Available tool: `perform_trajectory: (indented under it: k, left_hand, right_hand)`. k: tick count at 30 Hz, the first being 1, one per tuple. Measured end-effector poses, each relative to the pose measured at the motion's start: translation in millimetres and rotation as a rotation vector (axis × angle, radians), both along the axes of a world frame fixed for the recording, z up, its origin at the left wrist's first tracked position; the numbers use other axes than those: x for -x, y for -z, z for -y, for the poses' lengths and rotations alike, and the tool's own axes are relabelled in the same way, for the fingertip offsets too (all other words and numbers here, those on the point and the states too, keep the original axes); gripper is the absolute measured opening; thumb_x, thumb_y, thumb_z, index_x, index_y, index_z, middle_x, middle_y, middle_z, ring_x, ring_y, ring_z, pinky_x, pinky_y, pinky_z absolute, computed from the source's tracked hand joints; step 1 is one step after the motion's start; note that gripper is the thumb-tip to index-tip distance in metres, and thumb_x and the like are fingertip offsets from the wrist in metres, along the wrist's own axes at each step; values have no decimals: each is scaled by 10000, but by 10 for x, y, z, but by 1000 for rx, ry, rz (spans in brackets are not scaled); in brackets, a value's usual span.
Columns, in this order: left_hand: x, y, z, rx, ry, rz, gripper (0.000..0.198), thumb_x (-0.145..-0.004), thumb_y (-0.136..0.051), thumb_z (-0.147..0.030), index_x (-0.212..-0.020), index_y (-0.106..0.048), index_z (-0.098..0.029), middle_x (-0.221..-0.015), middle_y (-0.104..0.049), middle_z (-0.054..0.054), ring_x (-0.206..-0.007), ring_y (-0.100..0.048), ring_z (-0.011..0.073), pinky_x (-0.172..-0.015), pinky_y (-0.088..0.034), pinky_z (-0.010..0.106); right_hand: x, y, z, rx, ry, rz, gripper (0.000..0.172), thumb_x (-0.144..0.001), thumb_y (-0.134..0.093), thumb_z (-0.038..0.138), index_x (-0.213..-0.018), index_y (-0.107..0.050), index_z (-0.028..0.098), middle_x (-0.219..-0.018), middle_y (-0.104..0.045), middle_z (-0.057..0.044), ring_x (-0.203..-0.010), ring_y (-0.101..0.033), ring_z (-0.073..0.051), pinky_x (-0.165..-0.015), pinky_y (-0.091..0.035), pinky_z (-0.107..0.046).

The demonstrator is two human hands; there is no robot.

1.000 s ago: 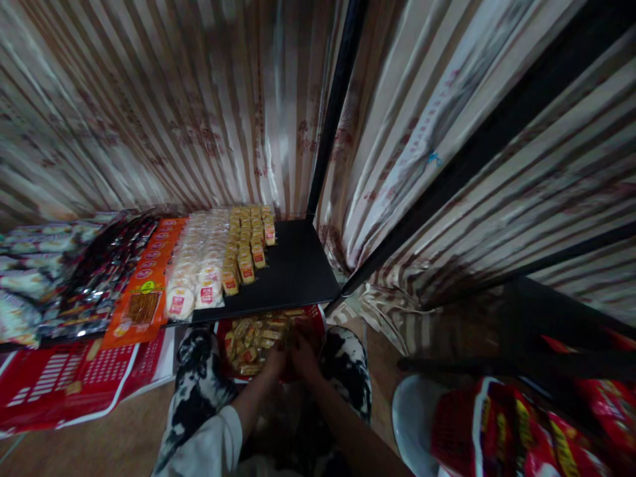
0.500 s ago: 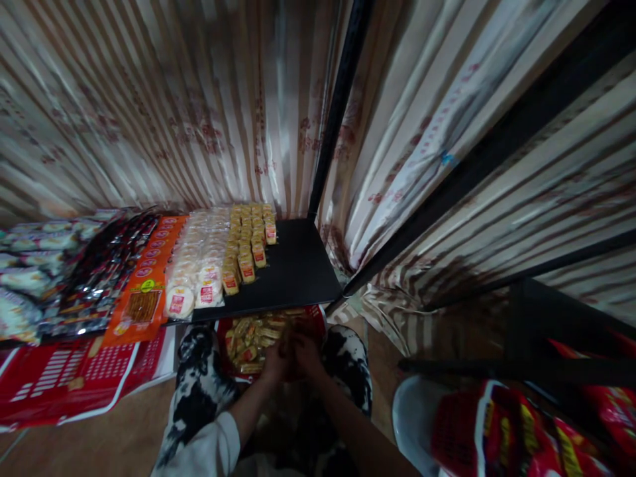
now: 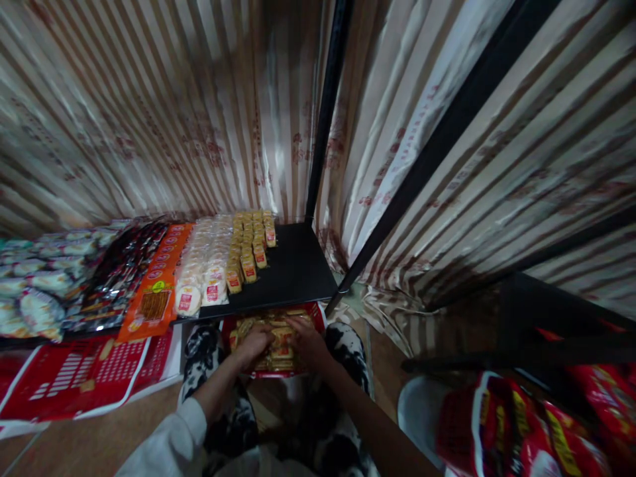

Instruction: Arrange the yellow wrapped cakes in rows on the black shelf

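A red box (image 3: pixel 314 315) of small yellow wrapped snacks (image 3: pixel 281 354) rests between my knees, just under the edge of a black shelf (image 3: pixel 293 271). My left hand (image 3: pixel 254 343) lies on the snacks at the box's left side, fingers curled over them. Over the right side of the box, my right hand (image 3: pixel 309 338) reaches in with its fingers bent around some of the packets. On the shelf above, rows of the same yellow snacks (image 3: pixel 248 245) stand next to round white wrapped cakes (image 3: pixel 203 268).
Further left on the shelf lie orange packs (image 3: pixel 154 285), dark packets (image 3: pixel 119 271) and pale bags (image 3: pixel 34 285). A flat red carton (image 3: pixel 84 377) lies on the floor at left. Red snack bags (image 3: pixel 521 424) fill the lower right. Striped curtains and black shelf posts (image 3: pixel 322 112) stand behind.
Both hands have moved apart and further into the red box, from being held together at its near edge. The view has shifted slightly.
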State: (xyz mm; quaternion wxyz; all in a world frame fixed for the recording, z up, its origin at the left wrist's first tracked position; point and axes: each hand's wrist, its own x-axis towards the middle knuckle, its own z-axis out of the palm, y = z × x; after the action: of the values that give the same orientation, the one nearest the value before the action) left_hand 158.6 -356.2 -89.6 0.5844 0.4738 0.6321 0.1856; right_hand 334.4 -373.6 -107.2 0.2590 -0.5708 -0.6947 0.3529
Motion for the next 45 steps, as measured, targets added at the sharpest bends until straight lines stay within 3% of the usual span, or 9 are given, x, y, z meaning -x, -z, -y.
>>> perform_trajectory:
  k: [3,8,12,16,19,25,30,35,45]
  left_hand:
    - [87,-239,-111,15,47,48,202,-621,-475,-117,-705,-655,-153,-507,-538,-38,-479,-459,102,-488,-335,213]
    - [118,-543,-263,-81,96,183,340,-642,-538,-211,-950,-663,-138,-711,-631,-3,-589,-507,111,-574,-386,228]
    - [69,-568,-338,-291,147,189,433,-644,-624,-278,-1054,-625,-139,-904,-654,43,-794,-569,155,-753,-443,272]
    - [-31,-585,-462,-450,155,37,367,-689,-602,-269,-1038,-644,-163,-956,-651,53,-871,-580,167,-824,-451,285]
    - [-135,-690,-626,-534,133,-34,336,-716,-579,-245,-1033,-656,-167,-976,-642,59,-879,-584,161,-841,-452,272]
    - [-335,-878,-939,-574,-93,-117,461,-777,-543,-268,-1220,-529,-139,-1067,-612,89,-728,-576,125,-781,-485,282]
    - [-492,-782,-1049,-623,-220,-45,367,-836,-438,-236,-1176,-540,-141,-1216,-544,122,-972,-593,172,-926,-450,317]
    - [-627,-535,-1288,-475,-249,69,412,-854,-448,-277,-1243,-501,-153,-1381,-456,114,-1292,-400,200,-1110,-269,350]
    - [-690,-278,-1791,-390,-311,138,508,-874,-407,-275,-1355,-381,-112,-1493,-285,119,-1392,-215,183,-1161,-126,326]
  right_hand:
    - [-14,-180,-23,-1,-116,14,412,-734,-599,196,-1144,-630,205,-1154,-647,-91,-1082,-575,-213,-947,-426,-335]
    - [0,-385,-81,47,-73,-65,266,-768,-570,277,-1004,-684,232,-909,-710,-25,-758,-633,-166,-733,-478,-269]
    - [-34,-483,-168,39,-20,-110,305,-782,-554,359,-1019,-680,214,-907,-706,-32,-728,-615,-164,-700,-471,-268]
    - [-83,-599,-295,-29,26,-31,323,-771,-558,385,-1014,-694,220,-911,-700,-48,-845,-598,-197,-760,-462,-294]
    - [-90,-637,-444,-38,115,-53,404,-760,-565,376,-1127,-650,229,-882,-697,-47,-809,-600,-192,-730,-471,-288]
    - [-42,-461,-968,-87,260,-254,400,-746,-574,398,-1076,-660,189,-887,-693,-53,-739,-612,-175,-687,-505,-284]
    - [48,-318,-1544,-126,373,-298,348,-738,-582,376,-1026,-661,196,-939,-663,-55,-738,-631,-158,-721,-530,-291]
    - [198,-311,-2025,-100,417,-218,314,-760,-553,336,-1020,-660,197,-947,-652,-48,-740,-640,-157,-712,-523,-291]
    - [319,-400,-2431,-165,306,88,284,-806,-509,277,-1036,-668,227,-913,-664,-44,-823,-610,-186,-741,-471,-281]
